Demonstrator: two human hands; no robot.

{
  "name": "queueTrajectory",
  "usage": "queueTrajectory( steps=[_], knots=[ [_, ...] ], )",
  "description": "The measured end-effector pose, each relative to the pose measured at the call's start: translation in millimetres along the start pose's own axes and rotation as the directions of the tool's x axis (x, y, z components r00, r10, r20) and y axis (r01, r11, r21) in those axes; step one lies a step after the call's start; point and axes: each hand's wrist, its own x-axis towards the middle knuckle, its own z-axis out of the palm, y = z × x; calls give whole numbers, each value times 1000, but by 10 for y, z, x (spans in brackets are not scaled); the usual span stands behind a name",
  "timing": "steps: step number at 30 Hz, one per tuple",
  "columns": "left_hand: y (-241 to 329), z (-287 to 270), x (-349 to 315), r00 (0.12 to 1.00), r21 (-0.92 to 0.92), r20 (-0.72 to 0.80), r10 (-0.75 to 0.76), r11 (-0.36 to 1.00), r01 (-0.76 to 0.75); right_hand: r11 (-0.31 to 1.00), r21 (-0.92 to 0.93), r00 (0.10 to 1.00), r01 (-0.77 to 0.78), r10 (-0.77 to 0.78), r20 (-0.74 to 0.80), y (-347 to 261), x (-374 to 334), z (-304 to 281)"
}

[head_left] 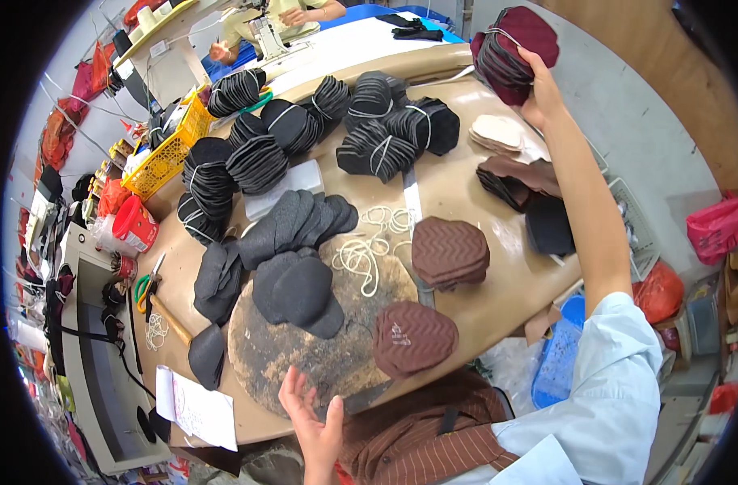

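Observation:
With my right arm stretched out to the upper right, my right hand [541, 95] grips a string-tied bundle of maroon and black fabric pieces [498, 69]. Fingers apart and holding nothing, my left hand [314, 420] is at the near edge of a round, worn wooden block [304, 368]. On the block lie loose dark grey rounded pieces [292, 287] and a tangle of white string [365, 255]. Two stacks of brown pieces stand to the right: a zigzag-patterned brown stack [450, 250] and a nearer brown stack [415, 338] with a light mark on top.
Tied bundles of black pieces [377, 149] fill the far side of the table. Along the left are a yellow crate [171, 149], a red tub [134, 224], scissors [146, 291] and a paper sheet [199, 412]. Beyond, another person works beside a sewing machine [268, 40].

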Motion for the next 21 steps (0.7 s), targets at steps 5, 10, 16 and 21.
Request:
queueTrajectory(
  steps=[5, 10, 16, 21],
  knots=[
    [-50, 44, 50, 992, 209, -118, 42, 978, -17, 915, -225, 939, -336, 308, -150, 550, 842, -49],
    [1, 200, 177, 996, 367, -60, 73, 929, -46, 426, -876, 965, -225, 224, -139, 1015, 1019, -292],
    [-52, 274, 149, 988, 401, 40, 146, 904, -150, 307, -948, 985, 87, -168, 36, 401, 618, -437],
    [-73, 253, 85, 983, 391, 39, 182, 902, -182, 323, -931, 917, 171, 293, 270, -94, -205, -770]
  ],
)
